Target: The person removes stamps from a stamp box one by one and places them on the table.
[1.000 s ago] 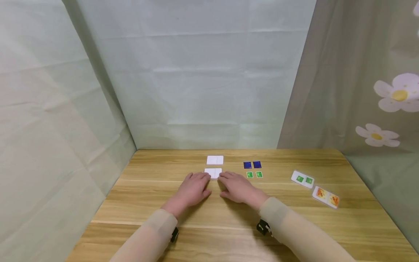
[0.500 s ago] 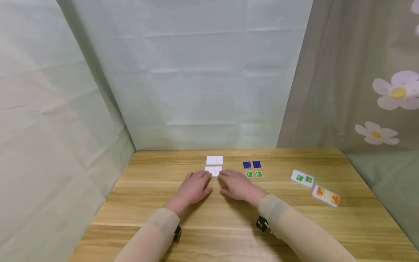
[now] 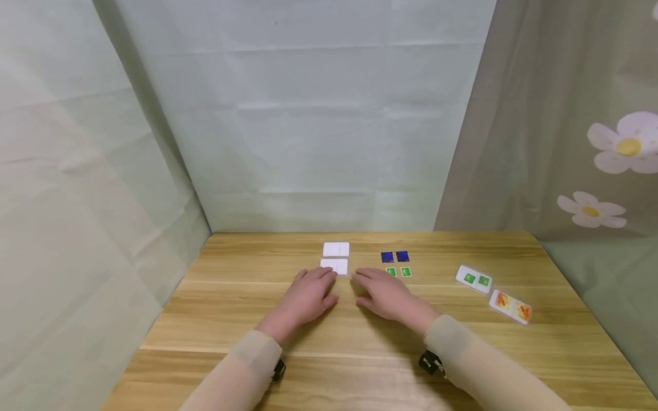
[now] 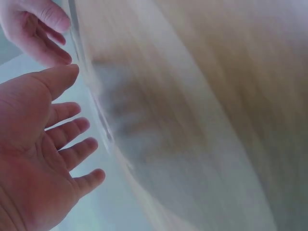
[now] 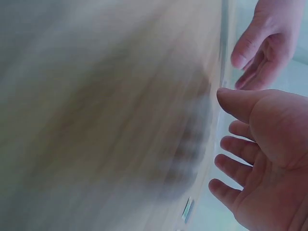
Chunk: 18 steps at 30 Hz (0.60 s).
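Two white cards, each with a faint line down its middle, lie one behind the other near the table's back. My left hand [image 3: 305,297] is palm down at the front white card [image 3: 334,265], its fingertips over the near edge; contact is hard to tell. The rear white card [image 3: 336,249] lies just behind. My right hand [image 3: 388,294] is to the right, apart from the front card, and partly covers a small green square [image 3: 391,271]. In the wrist views, the left hand [image 4: 43,149] and right hand [image 5: 269,154] have extended fingers and hold nothing.
Two dark blue squares [image 3: 394,257] lie behind the green pair, whose right green square [image 3: 406,272] shows fully. Farther right are a white card with two green squares [image 3: 474,279] and one with orange pictures [image 3: 510,307]. Cloth [image 3: 329,142] hangs behind the wooden table [image 3: 329,377].
The front white card slid slightly back toward the rear one between the first two frames. Since then my right hand has drawn off it to the right; my left hand stays by its edge.
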Motion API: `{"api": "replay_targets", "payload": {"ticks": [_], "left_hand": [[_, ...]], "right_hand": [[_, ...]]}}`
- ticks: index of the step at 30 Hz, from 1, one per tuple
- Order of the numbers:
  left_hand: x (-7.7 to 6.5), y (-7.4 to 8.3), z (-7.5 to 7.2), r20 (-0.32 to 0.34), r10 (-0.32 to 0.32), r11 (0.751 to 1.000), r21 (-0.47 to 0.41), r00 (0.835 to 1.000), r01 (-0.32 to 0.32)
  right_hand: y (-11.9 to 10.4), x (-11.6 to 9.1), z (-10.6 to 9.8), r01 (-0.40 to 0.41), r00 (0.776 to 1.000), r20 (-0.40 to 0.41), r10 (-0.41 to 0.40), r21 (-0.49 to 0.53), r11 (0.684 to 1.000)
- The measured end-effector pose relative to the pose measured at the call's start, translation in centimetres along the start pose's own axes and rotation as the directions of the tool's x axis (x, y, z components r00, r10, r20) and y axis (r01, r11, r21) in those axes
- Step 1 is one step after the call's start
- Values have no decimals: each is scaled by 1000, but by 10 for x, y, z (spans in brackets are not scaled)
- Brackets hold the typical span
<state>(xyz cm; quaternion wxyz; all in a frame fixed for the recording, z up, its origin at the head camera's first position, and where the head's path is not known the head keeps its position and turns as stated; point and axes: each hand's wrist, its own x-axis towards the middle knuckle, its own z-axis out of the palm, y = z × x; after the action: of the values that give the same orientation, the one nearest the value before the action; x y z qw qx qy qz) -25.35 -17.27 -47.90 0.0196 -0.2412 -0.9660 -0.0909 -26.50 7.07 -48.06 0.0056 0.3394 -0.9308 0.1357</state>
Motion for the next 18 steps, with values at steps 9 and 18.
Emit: {"api": "replay_targets", "payload": {"ticks": [9,18], "left_hand": [[2,27,1,-22,73,997,12,997,-72],[13,61,2,3,106,994,2,994,-106]], "right_hand": [[16,-47,-9,-9,997,-75,7,-21,1000],[36,-91,-21,-36,984,-174,27,-50,998]]}}
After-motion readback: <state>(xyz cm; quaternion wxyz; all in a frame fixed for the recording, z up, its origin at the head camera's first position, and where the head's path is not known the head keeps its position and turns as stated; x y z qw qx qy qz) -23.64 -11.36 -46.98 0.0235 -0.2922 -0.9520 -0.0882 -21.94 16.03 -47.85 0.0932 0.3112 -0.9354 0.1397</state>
